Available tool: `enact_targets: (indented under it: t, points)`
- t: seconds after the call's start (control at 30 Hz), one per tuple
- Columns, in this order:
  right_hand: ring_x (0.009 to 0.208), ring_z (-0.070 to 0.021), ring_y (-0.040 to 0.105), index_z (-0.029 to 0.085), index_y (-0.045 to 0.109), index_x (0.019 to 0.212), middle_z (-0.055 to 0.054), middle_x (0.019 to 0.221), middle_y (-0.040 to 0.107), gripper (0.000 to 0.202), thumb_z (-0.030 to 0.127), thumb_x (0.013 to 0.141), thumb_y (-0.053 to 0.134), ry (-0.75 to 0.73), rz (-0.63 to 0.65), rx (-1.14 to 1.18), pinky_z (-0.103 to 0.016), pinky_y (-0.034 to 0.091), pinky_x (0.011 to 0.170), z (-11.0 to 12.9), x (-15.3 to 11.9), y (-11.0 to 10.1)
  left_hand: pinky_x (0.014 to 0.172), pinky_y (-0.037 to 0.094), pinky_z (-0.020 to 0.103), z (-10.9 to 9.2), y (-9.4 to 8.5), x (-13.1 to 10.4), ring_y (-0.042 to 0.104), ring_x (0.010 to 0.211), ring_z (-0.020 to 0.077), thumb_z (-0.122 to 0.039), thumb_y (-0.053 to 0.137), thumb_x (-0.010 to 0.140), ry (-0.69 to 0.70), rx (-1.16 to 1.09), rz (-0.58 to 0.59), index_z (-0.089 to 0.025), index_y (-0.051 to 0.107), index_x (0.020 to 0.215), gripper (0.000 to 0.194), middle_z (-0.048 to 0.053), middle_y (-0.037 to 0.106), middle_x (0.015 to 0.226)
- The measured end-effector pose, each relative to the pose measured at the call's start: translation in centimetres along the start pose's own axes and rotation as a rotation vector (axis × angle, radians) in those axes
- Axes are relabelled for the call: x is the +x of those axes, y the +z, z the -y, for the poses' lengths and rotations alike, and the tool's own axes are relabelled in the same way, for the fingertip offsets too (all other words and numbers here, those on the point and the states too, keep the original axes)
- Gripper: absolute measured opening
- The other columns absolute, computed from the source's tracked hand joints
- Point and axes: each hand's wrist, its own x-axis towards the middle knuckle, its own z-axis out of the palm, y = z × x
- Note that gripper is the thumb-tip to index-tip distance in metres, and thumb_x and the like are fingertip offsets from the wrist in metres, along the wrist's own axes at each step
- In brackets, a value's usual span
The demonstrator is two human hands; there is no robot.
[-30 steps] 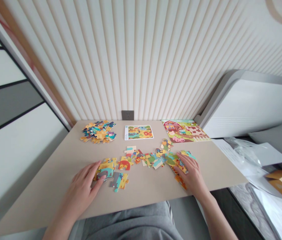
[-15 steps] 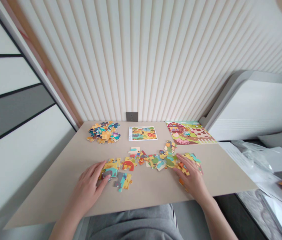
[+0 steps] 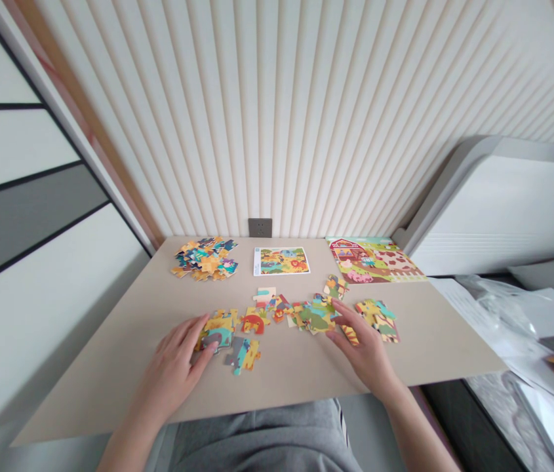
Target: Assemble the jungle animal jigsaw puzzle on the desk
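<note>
My left hand grips a small stack of jigsaw puzzle pieces at the table's left, its thumb on the near edge and its fingers at the far side. Just right of the thumb lies a grey, blue and yellow puzzle section. With thumb and fingers, my right hand holds the right edge of a green puzzle piece, which overlaps other pieces to its left. An orange-and-yellow piece lies partly hidden under this hand. A red lion piece sits between the hands.
Behind lie a heap of loose puzzle pieces, a reference picture card and a finished-looking farm picture. More pieces are right of my right hand. The table has its front edge near my lap.
My right hand has moved left, and the green puzzle piece has slid left with it over its neighbours. The pieces on the right are more exposed. My left hand stays in place.
</note>
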Motion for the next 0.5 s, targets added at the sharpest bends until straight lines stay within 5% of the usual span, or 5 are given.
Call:
enact_targets:
  t: [0.17, 0.27, 0.5]
  points:
    - [0.105, -0.0247, 0.072, 0.032, 0.053, 0.150, -0.010, 0.149, 0.060, 0.054, 0.042, 0.098, 0.064, -0.020, 0.030, -0.028, -0.046, 0.058, 0.100, 0.0, -0.4, -0.1, 0.108, 0.048, 0.050, -0.1, -0.1, 0.0, 0.058, 0.128, 0.0327, -0.053, 0.048, 0.104, 0.012, -0.001, -0.015, -0.025, 0.040, 0.155, 0.059, 0.014, 0.061, 0.141]
    - [0.123, -0.0287, 0.066, 0.032, 0.054, 0.149, -0.009, 0.148, 0.061, 0.053, 0.042, 0.098, 0.065, -0.039, 0.027, -0.103, -0.048, 0.053, 0.108, -0.7, -1.0, -0.4, 0.108, 0.048, 0.050, 0.0, 0.0, 0.0, 0.058, 0.129, 0.0326, -0.053, 0.048, 0.104, 0.006, -0.003, -0.014, -0.025, 0.040, 0.154, 0.059, 0.014, 0.060, 0.141]
    - [0.134, -0.0341, 0.058, 0.028, 0.059, 0.144, -0.011, 0.142, 0.065, 0.053, 0.050, 0.096, 0.064, 0.040, -0.078, -0.344, -0.058, 0.043, 0.115, -5.6, -2.6, -4.1, 0.107, 0.048, 0.049, 0.0, -0.1, 0.0, 0.058, 0.128, 0.0330, -0.053, 0.049, 0.103, 0.010, -0.008, -0.015, -0.026, 0.040, 0.155, 0.060, 0.013, 0.062, 0.140]
